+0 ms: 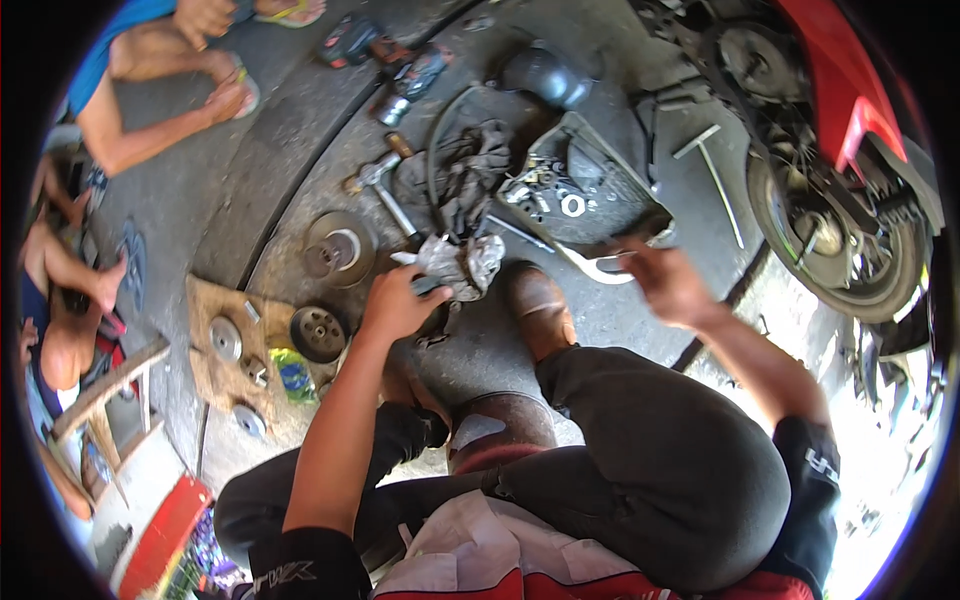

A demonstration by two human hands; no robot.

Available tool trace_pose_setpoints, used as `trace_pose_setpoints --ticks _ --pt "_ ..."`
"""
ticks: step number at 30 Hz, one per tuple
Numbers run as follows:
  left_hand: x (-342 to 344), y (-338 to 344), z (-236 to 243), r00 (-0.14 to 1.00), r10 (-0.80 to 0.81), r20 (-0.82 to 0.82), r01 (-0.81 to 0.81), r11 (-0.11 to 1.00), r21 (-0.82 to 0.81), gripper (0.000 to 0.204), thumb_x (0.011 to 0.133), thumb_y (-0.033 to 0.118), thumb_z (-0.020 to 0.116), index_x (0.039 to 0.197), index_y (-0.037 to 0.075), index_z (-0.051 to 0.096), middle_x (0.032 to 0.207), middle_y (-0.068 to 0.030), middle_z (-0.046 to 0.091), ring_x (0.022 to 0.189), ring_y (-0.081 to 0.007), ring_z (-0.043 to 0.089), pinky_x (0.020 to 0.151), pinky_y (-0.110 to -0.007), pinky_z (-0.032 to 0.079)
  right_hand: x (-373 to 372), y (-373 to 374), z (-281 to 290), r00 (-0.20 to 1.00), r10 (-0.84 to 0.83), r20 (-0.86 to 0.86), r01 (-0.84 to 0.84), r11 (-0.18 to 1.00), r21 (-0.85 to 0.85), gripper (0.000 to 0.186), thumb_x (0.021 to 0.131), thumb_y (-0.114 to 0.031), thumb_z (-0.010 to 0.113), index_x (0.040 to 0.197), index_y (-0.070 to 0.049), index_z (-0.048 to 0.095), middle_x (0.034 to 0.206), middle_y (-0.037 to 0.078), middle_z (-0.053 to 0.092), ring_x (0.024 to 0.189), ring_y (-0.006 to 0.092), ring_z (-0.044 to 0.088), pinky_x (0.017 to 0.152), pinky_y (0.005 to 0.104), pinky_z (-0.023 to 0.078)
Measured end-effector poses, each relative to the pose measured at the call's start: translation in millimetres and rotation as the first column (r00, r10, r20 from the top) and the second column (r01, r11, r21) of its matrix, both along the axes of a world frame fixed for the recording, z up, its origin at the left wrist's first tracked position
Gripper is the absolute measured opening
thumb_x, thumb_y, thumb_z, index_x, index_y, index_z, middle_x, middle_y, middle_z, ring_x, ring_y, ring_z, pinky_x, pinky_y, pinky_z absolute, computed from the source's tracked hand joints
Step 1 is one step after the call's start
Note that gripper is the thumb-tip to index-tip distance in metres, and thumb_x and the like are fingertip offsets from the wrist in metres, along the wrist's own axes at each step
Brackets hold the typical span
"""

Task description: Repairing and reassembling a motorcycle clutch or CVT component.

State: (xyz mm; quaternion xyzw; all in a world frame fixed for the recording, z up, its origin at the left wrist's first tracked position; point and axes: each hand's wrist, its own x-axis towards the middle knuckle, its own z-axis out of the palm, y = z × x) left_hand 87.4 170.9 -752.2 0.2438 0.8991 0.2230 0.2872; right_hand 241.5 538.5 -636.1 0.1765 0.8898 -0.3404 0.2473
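Observation:
My left hand [405, 300] is closed round a small dark object that I cannot make out, beside a crumpled silvery-white bag [470, 263]. My right hand [665, 285] is by the lower rim of an oil-streaked plastic tray [625, 165], its fingers curled but smeared by motion; whether it holds anything is unclear. Small metal parts and a white nut [573, 205] lie in the tray. Just above my left hand are a hammer [395, 205], a dark rag [470, 165] and round metal parts [345, 250]. My shoe [535, 310] is between my hands.
A motorcycle [830, 220] fills the right side, a T-handle wrench [720, 190] beside it. Power tools [405, 75] lie at the top. Other people's limbs [140, 110] are at left and upper left. Cardboard [210, 380] with pulleys lies left; a wooden stool [110, 390] stands lower left.

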Motion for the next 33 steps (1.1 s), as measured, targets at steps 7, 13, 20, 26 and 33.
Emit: trace_pose_setpoints --ticks 7,13,20,26,33 --pt "5 25 14 0.95 0.133 0.283 -0.17 0.979 0.114 0.046 0.093 0.043 0.079 0.101 -0.002 0.075 0.087 -0.0171 0.076 0.084 -0.0351 0.074 0.077 -0.044 0.055 43 -28 -129 0.863 0.108 -0.493 0.024 0.967 0.253 0.029 0.097 -0.028 0.07 0.12 -0.011 0.071 0.105 0.015 0.074 0.109 0.037 0.067 0.098 0.0471 0.053" --pt "12 58 37 0.537 0.466 0.703 -0.683 0.729 0.038 0.09 0.104 0.071 0.044 0.135 -0.011 0.063 0.126 -0.0185 0.07 0.114 -0.0245 0.068 0.1 -0.036 0.052 -23 62 -156 0.982 0.042 0.186 -0.124 0.883 0.452 0.032 0.088 -0.024 0.074 0.118 -0.014 0.076 0.112 0.015 0.076 0.118 0.0354 0.067 0.101 0.0474 0.054" --pt "14 79 50 0.393 0.476 0.787 -0.783 0.622 0.015 0.089 0.098 0.074 0.054 0.135 -0.006 0.063 0.126 -0.0164 0.07 0.111 -0.0241 0.07 0.098 -0.039 0.057 -30 78 -166 0.855 0.47 0.22 -0.519 0.77 0.371 0.03 0.092 -0.028 0.07 0.117 -0.013 0.076 0.116 0.015 0.076 0.11 0.0379 0.071 0.096 0.0462 0.057" --pt "11 80 66 0.258 0.492 0.832 -0.849 0.527 -0.049 0.092 0.1 0.074 0.05 0.147 -0.004 0.055 0.136 -0.0174 0.066 0.117 -0.0258 0.069 0.101 -0.041 0.056 -22 40 -108 0.854 -0.46 0.243 0.406 0.297 -0.864 0.016 0.107 -0.019 0.063 0.112 -0.006 0.072 0.102 0.006 0.075 0.087 0.0127 0.067 0.078 0.0276 0.054" --pt "10 75 84 0.257 0.482 0.838 -0.89 0.456 0.01 0.076 0.101 0.068 0.054 0.134 0.0 0.064 0.123 -0.014 0.072 0.106 -0.0269 0.073 0.093 -0.048 0.059 -48 -27 -30 0.913 -0.37 0.173 0.258 0.193 -0.947 0.019 0.106 -0.021 0.066 0.114 -0.004 0.071 0.104 0.009 0.076 0.086 0.0136 0.069 0.074 0.0284 0.054"
